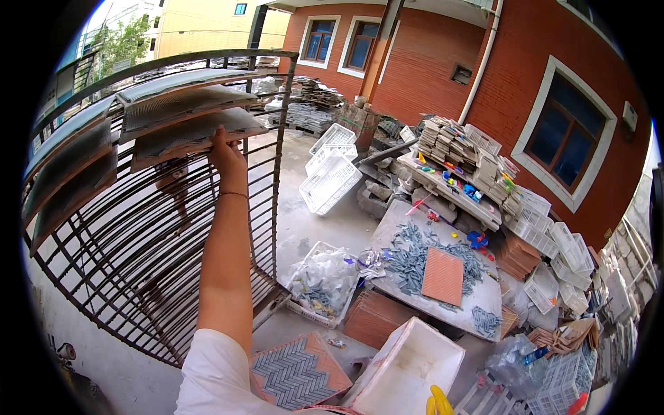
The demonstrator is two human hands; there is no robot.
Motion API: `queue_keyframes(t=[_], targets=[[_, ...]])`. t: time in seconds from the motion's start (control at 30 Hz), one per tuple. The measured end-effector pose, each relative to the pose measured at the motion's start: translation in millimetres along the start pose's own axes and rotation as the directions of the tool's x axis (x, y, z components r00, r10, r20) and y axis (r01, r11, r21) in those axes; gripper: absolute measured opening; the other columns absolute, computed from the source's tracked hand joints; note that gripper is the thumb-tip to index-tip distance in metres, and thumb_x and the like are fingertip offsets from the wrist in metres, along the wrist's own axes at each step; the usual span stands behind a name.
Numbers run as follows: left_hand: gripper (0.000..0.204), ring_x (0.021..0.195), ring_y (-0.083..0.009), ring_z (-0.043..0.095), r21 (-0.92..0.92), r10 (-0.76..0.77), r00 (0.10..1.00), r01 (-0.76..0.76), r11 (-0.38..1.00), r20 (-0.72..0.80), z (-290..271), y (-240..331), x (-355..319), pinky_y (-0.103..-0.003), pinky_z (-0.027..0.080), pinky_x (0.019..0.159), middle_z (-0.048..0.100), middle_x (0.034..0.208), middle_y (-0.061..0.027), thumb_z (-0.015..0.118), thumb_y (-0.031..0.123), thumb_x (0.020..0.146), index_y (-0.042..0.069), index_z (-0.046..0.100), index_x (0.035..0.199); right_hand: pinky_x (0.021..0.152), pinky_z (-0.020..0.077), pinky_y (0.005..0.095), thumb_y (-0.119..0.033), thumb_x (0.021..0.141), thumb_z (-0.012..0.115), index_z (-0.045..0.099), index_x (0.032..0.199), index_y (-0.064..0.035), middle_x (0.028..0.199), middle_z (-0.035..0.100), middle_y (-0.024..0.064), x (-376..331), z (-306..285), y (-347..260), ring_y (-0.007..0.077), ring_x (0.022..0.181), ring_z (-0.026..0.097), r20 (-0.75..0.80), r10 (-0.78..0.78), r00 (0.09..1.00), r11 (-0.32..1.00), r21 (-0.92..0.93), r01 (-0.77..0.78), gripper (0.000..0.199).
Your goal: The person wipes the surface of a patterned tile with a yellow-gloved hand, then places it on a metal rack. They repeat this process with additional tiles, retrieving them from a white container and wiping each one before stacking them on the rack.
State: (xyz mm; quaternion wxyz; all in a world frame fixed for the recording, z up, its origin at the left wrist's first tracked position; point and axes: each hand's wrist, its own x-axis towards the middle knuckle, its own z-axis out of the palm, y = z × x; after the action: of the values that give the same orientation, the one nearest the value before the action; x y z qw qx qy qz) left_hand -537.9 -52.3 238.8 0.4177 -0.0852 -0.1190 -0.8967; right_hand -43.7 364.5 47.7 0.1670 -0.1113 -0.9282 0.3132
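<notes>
My left hand (227, 151) reaches out to a black metal rack (279, 138). Its fingers are closed on the near edge of a thin orange-edged board with a grey mesh top (190, 135), the lowest in its stack. Just above sits another mesh-topped board (183, 111), and more boards (69, 176) rest in the column to the left. At the lower edge, yellow glove fingers (438, 402) show, seemingly my right hand; most of it is cut off, so its grip is hidden. Close by stands a white foam box (453, 353).
An orange mould (339, 373) holds grey strips in a herringbone pattern. A worktable (387, 232) carries loose grey strips (408, 259) and an orange mould plate (443, 277). A crate of plastic bags (321, 277) stands beside the rack. White crates (332, 183) and stacked tiles lie behind.
</notes>
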Motion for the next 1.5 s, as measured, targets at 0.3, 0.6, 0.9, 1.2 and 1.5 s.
queue_keyframes(t=[0.3,0.6,0.9,1.2,1.5], targets=[[0.07,0.099,-0.0218,0.053,0.111,0.085,0.981,-0.066,0.992,-0.175,13.9,-18.9,9.7,-0.03,0.047,0.075,0.048,0.117,-0.0075,0.073,0.018,0.07,0.011,0.031,0.125,0.091,0.0378,0.0342,-0.016,0.086,0.048,0.055,0.109,0.0015,0.111,0.055,0.0185,-3.3,5.2,19.1,0.0292,0.106,0.051,0.041,0.018,0.999,0.998,-0.066,-0.015,0.03],[0.037,0.05,-0.006,0.035,0.122,0.042,0.999,-0.043,0.992,0.017,-23.8,-21.3,16.4,-0.02,0.029,0.044,0.051,0.076,-0.0009,0.069,0.024,0.074,0.01,0.046,0.1,0.09,0.0392,0.0349,-0.017,0.086,0.048,0.055,0.108,0.0013,0.109,0.055,0.0191,-15.1,8.4,28.2,0.03,0.104,0.052,0.062,0.014,0.998,0.995,-0.095,-0.008,0.029],[0.024,0.041,-0.0068,0.039,0.418,0.086,0.996,-0.066,0.906,-0.029,-22.8,25.9,17.3,-0.021,0.029,0.035,0.057,0.064,-0.0058,0.063,0.022,0.079,0.002,0.051,0.086,0.089,0.0405,0.0356,-0.017,0.086,0.048,0.056,0.108,0.001,0.107,0.056,0.0197,-21.4,18.7,31.8,0.0309,0.102,0.053,0.112,-0.017,0.994,0.988,-0.148,0.034,0.029],[0.02,0.044,-0.0033,0.034,0.473,-0.267,0.961,0.265,0.84,-0.065,-36.5,46.0,13.6,-0.018,0.023,0.038,0.055,0.066,0.0016,0.063,0.028,0.078,0.011,0.057,0.071,0.088,0.0419,0.0363,-0.017,0.086,0.048,0.056,0.107,0.0008,0.105,0.057,0.0203,-33.0,26.7,39.4,0.0317,0.1,0.054,0.151,-0.063,0.986,0.979,-0.184,0.091,0.028],[0.021,0.049,-0.0038,0.041,0.606,-0.495,0.867,0.361,0.709,0.063,-118.8,96.1,-35.9,-0.015,0.032,0.04,0.055,0.077,-0.003,0.055,0.014,0.082,0.005,0.051,0.1,0.087,0.0432,0.037,-0.017,0.086,0.049,0.057,0.106,0.0006,0.104,0.057,0.021,-57.0,32.9,56.2,0.0326,0.098,0.055,0.162,-0.155,0.975,0.962,-0.201,0.186,0.028]])
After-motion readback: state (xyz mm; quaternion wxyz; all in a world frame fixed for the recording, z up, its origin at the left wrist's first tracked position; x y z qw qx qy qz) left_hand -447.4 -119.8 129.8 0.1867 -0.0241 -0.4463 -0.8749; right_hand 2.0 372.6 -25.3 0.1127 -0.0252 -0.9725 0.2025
